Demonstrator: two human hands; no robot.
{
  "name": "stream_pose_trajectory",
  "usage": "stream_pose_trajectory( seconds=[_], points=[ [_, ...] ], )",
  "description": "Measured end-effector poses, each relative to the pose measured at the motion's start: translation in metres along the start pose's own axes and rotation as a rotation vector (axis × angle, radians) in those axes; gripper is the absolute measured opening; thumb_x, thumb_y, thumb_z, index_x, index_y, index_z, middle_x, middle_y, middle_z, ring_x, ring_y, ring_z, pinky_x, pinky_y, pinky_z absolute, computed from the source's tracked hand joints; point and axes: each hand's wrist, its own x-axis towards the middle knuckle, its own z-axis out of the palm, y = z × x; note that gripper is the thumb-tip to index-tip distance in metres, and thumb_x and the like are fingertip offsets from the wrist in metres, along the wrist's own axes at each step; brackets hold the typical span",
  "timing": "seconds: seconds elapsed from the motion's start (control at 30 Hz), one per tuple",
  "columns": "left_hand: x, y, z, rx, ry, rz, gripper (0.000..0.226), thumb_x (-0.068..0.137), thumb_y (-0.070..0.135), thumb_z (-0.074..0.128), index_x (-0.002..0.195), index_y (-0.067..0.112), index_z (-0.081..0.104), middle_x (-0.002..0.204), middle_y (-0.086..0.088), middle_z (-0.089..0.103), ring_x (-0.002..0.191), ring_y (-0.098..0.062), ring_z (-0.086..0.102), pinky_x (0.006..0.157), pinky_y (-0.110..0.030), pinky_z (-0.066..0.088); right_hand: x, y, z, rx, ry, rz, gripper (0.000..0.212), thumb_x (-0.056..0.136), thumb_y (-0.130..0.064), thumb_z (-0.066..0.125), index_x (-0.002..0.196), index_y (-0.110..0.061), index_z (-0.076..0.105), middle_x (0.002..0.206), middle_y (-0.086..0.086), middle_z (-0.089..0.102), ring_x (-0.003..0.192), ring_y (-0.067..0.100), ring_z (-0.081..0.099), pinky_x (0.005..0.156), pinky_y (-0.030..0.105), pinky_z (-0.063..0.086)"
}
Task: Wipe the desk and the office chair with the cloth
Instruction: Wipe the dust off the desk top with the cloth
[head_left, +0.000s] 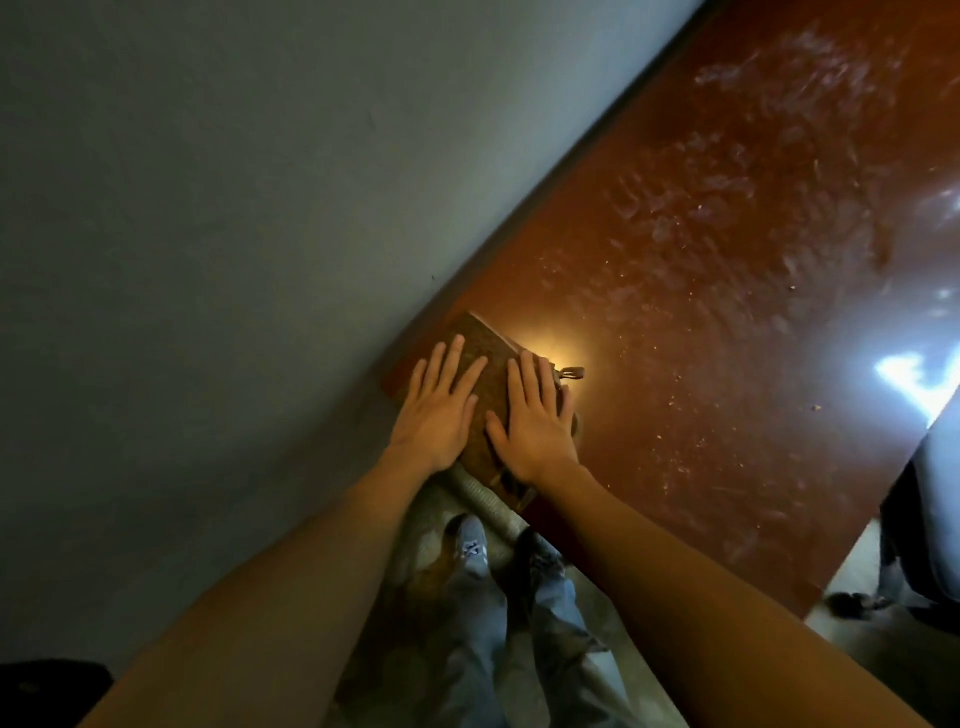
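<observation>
A brown cloth (491, 364), folded flat, lies on the near corner of the reddish-brown desk (727, 312), close to the wall. My left hand (441, 410) presses flat on the cloth's left part, fingers spread. Beside it, my right hand (535, 421) lies flat on the cloth's right part, fingers spread too. A small loop tab (571, 372) sticks out of the cloth at its right edge. The desk top shows dusty smears and specks across its middle. The office chair is out of sight.
A grey wall (234, 234) runs along the desk's left edge. Below the desk corner I see my shoes (472, 545) and trousered legs on a pale floor. A dark object (924, 519) stands at the desk's right end. Bright glare (914, 374) reflects off the desk top.
</observation>
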Motion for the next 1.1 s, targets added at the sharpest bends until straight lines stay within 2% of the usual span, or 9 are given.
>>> stream_pose_trajectory(
  seconds=[0.07, 0.17, 0.37, 0.57, 0.7, 0.83, 1.0, 1.03, 1.1],
  points=[
    [0.002, -0.001, 0.004, 0.015, -0.029, -0.016, 0.058, 0.109, 0.034, 0.02, 0.161, 0.025, -0.003, 0.166, -0.008, -0.023, 0.153, -0.028, -0.02, 0.125, -0.045, -0.006, 0.002, 0.004, 0.004, -0.002, 0.036, -0.017, 0.077, 0.102, -0.056, 0.03, 0.16, -0.014, 0.003, 0.167, 0.006, -0.009, 0.153, 0.024, -0.014, 0.122, 0.054, -0.003],
    [0.005, -0.002, 0.006, 0.029, -0.051, -0.039, 0.058, 0.109, 0.035, 0.02, 0.161, 0.024, -0.003, 0.166, -0.007, -0.022, 0.153, -0.028, -0.02, 0.124, -0.046, -0.007, 0.008, 0.003, -0.002, 0.082, 0.207, 0.025, 0.068, 0.101, -0.051, 0.042, 0.155, -0.015, 0.025, 0.158, 0.008, 0.027, 0.145, 0.028, 0.021, 0.118, 0.051, 0.022],
    [0.009, 0.007, -0.005, 0.076, -0.053, -0.07, 0.059, 0.106, 0.038, 0.029, 0.159, 0.024, 0.008, 0.167, -0.013, -0.002, 0.15, -0.035, 0.009, 0.119, -0.05, 0.013, 0.02, -0.007, -0.011, 0.113, 0.289, 0.112, 0.041, 0.098, -0.033, 0.054, 0.134, -0.014, 0.051, 0.126, 0.008, 0.055, 0.114, 0.026, 0.046, 0.103, 0.04, 0.038],
    [0.016, 0.001, -0.036, 0.005, -0.003, 0.026, 0.092, 0.092, 0.036, 0.058, 0.157, 0.03, -0.008, 0.165, -0.01, -0.016, 0.131, -0.04, 0.035, 0.101, -0.051, 0.038, 0.011, -0.009, -0.029, 0.283, 0.265, 0.005, 0.022, 0.097, -0.019, 0.052, 0.117, -0.021, 0.06, 0.113, -0.002, 0.053, 0.106, 0.016, 0.044, 0.096, 0.039, 0.036],
    [0.016, -0.001, -0.058, -0.055, -0.096, 0.088, 0.076, 0.088, 0.035, 0.066, 0.152, 0.033, 0.026, 0.165, -0.005, -0.012, 0.137, -0.042, 0.03, 0.104, -0.054, 0.039, -0.009, -0.005, -0.041, 0.465, 0.266, -0.102, 0.024, 0.096, -0.008, 0.053, 0.116, -0.016, 0.063, 0.111, -0.004, 0.049, 0.096, 0.005, 0.047, 0.085, 0.021, 0.043],
    [0.004, 0.007, -0.074, -0.046, -0.028, 0.22, 0.055, 0.084, 0.042, 0.066, 0.133, 0.027, 0.049, 0.164, -0.006, 0.007, 0.138, -0.039, 0.024, 0.11, -0.052, 0.026, -0.039, -0.006, -0.051, 0.479, 0.329, -0.101, 0.024, 0.1, -0.015, 0.049, 0.12, -0.022, 0.061, 0.115, -0.006, 0.059, 0.098, 0.007, 0.056, 0.084, 0.022, 0.046],
    [-0.007, 0.023, -0.096, 0.008, -0.035, 0.334, 0.072, 0.078, 0.07, 0.049, 0.13, 0.021, 0.062, 0.145, 0.0, 0.052, 0.148, -0.023, 0.029, 0.122, -0.049, 0.001, -0.069, -0.006, -0.072, 0.444, 0.418, -0.011, 0.027, 0.1, -0.019, 0.046, 0.121, -0.026, 0.061, 0.114, -0.006, 0.067, 0.099, 0.013, 0.062, 0.083, 0.031, 0.051],
    [-0.01, 0.027, -0.099, -0.05, -0.065, 0.33, 0.07, 0.078, 0.073, 0.051, 0.125, 0.023, 0.064, 0.137, 0.002, 0.06, 0.144, -0.022, 0.037, 0.123, -0.047, 0.004, -0.076, -0.006, -0.076, 0.469, 0.424, -0.002, 0.026, 0.1, -0.018, 0.046, 0.12, -0.026, 0.061, 0.112, -0.005, 0.067, 0.098, 0.013, 0.062, 0.083, 0.03, 0.05],
    [-0.016, 0.04, -0.109, -0.198, -0.062, 0.287, 0.048, 0.08, 0.07, 0.064, 0.105, 0.03, 0.063, 0.115, 0.003, 0.067, 0.125, -0.024, 0.054, 0.115, -0.045, 0.03, -0.089, -0.006, -0.091, 0.52, 0.458, 0.014, 0.024, 0.102, -0.017, 0.045, 0.116, -0.024, 0.062, 0.109, -0.004, 0.067, 0.095, 0.012, 0.061, 0.08, 0.026, 0.048]
  ],
)
